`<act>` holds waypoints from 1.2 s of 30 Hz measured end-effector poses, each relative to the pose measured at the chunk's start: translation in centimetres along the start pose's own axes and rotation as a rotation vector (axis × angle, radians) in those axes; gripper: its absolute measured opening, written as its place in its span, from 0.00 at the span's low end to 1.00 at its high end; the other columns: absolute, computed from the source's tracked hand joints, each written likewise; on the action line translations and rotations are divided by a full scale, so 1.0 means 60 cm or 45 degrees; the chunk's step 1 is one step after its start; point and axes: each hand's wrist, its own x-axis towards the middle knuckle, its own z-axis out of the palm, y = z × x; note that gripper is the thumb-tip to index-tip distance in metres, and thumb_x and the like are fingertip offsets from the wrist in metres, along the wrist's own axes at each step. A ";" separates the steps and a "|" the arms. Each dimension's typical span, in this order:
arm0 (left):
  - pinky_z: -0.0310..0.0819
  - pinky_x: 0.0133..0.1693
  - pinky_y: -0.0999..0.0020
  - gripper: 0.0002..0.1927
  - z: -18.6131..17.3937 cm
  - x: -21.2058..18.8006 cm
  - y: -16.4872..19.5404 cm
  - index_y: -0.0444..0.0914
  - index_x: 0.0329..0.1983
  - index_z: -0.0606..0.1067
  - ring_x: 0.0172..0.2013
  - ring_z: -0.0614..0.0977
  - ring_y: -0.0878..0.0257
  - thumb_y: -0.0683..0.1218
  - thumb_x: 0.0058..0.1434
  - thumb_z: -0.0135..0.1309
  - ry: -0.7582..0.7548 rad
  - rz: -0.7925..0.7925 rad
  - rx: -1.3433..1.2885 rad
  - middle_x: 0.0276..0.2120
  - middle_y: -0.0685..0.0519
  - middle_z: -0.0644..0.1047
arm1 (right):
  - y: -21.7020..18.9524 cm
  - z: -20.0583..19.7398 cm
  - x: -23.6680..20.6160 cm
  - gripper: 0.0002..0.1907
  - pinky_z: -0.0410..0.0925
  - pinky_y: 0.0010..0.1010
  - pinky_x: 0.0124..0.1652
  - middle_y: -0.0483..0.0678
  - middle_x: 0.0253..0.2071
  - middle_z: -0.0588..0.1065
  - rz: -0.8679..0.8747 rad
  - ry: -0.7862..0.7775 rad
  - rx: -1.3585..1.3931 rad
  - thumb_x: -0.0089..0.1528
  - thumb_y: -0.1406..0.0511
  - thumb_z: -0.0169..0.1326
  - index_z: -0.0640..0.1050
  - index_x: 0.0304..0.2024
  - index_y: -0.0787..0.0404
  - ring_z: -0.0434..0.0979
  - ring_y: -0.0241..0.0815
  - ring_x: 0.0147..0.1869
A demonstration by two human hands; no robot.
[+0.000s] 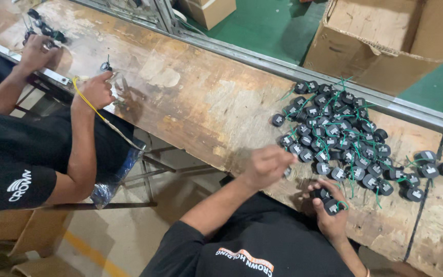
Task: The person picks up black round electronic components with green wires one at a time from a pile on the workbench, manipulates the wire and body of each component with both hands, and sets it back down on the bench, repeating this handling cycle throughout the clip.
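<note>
A heap of small black round parts [344, 136] with white labels and green wires lies on the worn wooden bench [196, 102]. My right hand [331, 215] rests at the bench's near edge, fingers curled around a few of these black parts [330, 205]. Left of it, my left hand [265, 165] hovers blurred at the heap's near-left edge with the fingers curled in. A single part [287, 172] shows just beside its fingertips. Whether that hand grips anything is hidden.
A co-worker in black sits at the left, one hand [97, 90] with a yellow cord [85, 100] at the wrist, the other hand [37, 51] near more black parts [44, 30]. An open cardboard box [385, 43] stands on the green floor beyond the bench's metal rail [283, 64].
</note>
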 end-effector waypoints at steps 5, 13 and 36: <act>0.82 0.42 0.63 0.17 0.041 0.005 0.061 0.38 0.52 0.79 0.41 0.85 0.58 0.38 0.58 0.62 -0.283 0.278 -0.220 0.43 0.53 0.81 | 0.063 -0.010 -0.013 0.27 0.65 0.40 0.60 0.54 0.53 0.76 -0.197 -0.168 -0.436 0.53 0.58 0.65 0.76 0.52 0.64 0.75 0.50 0.60; 0.81 0.48 0.66 0.16 0.081 -0.020 0.057 0.42 0.51 0.78 0.47 0.85 0.57 0.40 0.59 0.60 -0.444 0.008 -0.518 0.48 0.52 0.81 | 0.080 -0.027 -0.028 0.21 0.67 0.39 0.54 0.51 0.44 0.78 -0.111 -0.140 -0.484 0.49 0.63 0.68 0.80 0.42 0.62 0.77 0.49 0.52; 0.75 0.54 0.64 0.18 0.006 0.023 -0.086 0.38 0.57 0.73 0.53 0.79 0.55 0.44 0.65 0.60 0.239 -0.688 -0.208 0.55 0.48 0.77 | -0.025 0.025 0.002 0.18 0.73 0.46 0.54 0.51 0.52 0.67 -0.021 -0.055 0.677 0.54 0.70 0.62 0.78 0.48 0.64 0.71 0.50 0.60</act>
